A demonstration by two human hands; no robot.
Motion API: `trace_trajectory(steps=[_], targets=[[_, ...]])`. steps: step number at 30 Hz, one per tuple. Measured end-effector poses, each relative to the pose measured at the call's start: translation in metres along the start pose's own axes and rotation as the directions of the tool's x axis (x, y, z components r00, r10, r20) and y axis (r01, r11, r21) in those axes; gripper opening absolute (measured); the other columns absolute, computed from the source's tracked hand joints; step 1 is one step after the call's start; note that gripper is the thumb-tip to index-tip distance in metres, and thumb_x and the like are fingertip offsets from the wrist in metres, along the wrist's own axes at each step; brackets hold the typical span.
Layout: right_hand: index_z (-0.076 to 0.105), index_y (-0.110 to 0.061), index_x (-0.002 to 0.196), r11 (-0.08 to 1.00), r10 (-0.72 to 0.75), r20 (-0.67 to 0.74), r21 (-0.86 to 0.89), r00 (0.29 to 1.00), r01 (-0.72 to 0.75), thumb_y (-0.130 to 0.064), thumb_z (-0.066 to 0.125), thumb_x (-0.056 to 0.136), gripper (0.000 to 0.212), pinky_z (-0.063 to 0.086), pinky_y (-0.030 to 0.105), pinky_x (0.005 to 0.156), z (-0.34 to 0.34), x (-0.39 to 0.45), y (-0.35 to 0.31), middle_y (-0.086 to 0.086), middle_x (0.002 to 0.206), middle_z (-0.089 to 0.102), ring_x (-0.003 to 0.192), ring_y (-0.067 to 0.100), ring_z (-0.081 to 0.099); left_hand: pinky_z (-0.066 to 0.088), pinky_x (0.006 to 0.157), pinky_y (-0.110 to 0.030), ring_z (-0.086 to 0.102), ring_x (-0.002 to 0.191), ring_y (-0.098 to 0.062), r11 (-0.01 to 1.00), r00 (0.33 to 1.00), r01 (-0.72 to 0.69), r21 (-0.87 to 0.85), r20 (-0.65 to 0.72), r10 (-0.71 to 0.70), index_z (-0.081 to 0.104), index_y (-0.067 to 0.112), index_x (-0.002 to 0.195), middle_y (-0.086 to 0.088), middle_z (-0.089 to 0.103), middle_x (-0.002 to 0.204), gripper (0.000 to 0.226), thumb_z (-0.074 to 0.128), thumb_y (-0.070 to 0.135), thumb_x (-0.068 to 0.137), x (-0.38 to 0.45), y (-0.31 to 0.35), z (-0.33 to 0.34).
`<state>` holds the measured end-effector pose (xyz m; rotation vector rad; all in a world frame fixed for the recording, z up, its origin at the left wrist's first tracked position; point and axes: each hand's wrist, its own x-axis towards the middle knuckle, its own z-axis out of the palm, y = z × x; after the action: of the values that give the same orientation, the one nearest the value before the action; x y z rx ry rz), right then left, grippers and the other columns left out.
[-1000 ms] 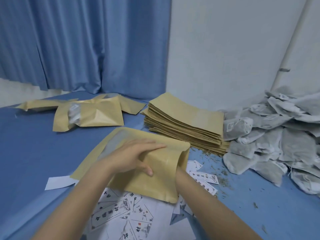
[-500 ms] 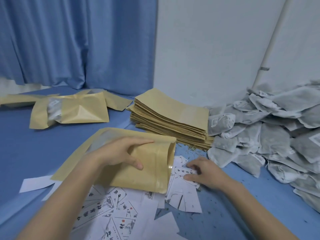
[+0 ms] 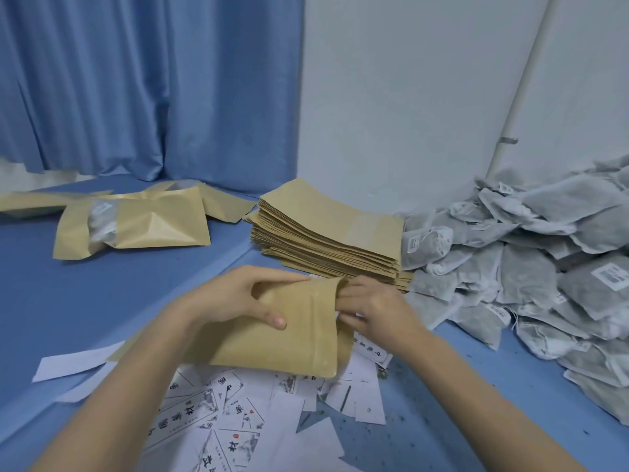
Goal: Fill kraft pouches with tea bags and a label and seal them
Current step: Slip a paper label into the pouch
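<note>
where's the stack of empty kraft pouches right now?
Head view, centre: the stack of empty pouches sits against the wall, just beyond both hands, with the tea bag pile on its right and a filled pouch on its left.

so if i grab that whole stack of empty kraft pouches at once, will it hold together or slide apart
The stack of empty pouches would probably slide apart: its edges are already fanned unevenly. The flat sheets look smooth and likely bend rather than stay stiff. It is probably fairly light for its bulk, being thin and unfilled.

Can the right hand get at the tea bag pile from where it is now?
Probably yes: the right hand is at the held pouch's mouth, and the tea bag pile lies just to its right with nothing between.
</note>
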<state>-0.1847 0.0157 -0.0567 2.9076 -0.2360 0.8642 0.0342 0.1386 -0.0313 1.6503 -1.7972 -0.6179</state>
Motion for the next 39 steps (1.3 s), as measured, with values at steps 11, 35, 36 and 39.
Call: trace_trajectory(steps=[11,35,36,39], targets=[[0.054,-0.007,0.117,0.957,0.23,0.126,0.152,0.965,-0.248,-0.024,0.064,0.079,0.043,0.043,0.033,0.087,0.023,0.037,-0.026,0.01,0.119,0.054,0.108,0.022,0.05,0.02,0.115,-0.027,0.017,0.137,0.013,0.994,0.988,-0.108,-0.001,-0.107,0.107,0.036,0.054,0.136,0.028,0.023,0.151,0.078,0.072,0.06,0.067,-0.011,0.028,0.014],[0.074,-0.025,0.075,0.926,0.29,-0.206,0.308,0.934,-0.219,-0.056,0.051,0.086,0.04,0.042,0.018,0.081,-0.227,0.034,0.012,-0.015,0.083,0.069,0.09,-0.001,0.059,0.044,0.069,-0.005,0.062,0.083,0.013,0.842,0.671,-0.503,-0.196,-0.702,0.238,0.062,0.032,0.099,0.03,0.068,0.087,0.017,0.055,0.017,0.094,0.026,0.159,0.001],[0.072,-0.025,0.073,0.948,0.255,-0.243,0.255,0.936,-0.192,-0.057,0.054,0.083,0.038,0.039,0.018,0.087,-0.234,0.028,0.015,-0.015,0.091,0.067,0.1,0.002,0.053,0.047,0.067,-0.007,0.064,0.08,0.01,0.826,0.666,-0.513,-0.235,-0.715,0.21,0.062,0.029,0.098,0.026,0.07,0.084,0.014,0.055,0.017,0.094,0.028,0.164,0.001],[0.063,-0.039,0.078,0.96,0.257,-0.228,0.171,0.939,-0.221,-0.064,0.064,0.065,0.028,0.026,0.007,0.095,-0.253,0.012,0.023,-0.019,0.117,0.053,0.117,0.001,0.036,0.051,0.067,-0.012,0.066,0.078,0.003,0.778,0.671,-0.541,-0.319,-0.721,0.171,0.063,0.023,0.097,0.018,0.072,0.083,0.012,0.054,0.015,0.094,0.036,0.181,0.001]])
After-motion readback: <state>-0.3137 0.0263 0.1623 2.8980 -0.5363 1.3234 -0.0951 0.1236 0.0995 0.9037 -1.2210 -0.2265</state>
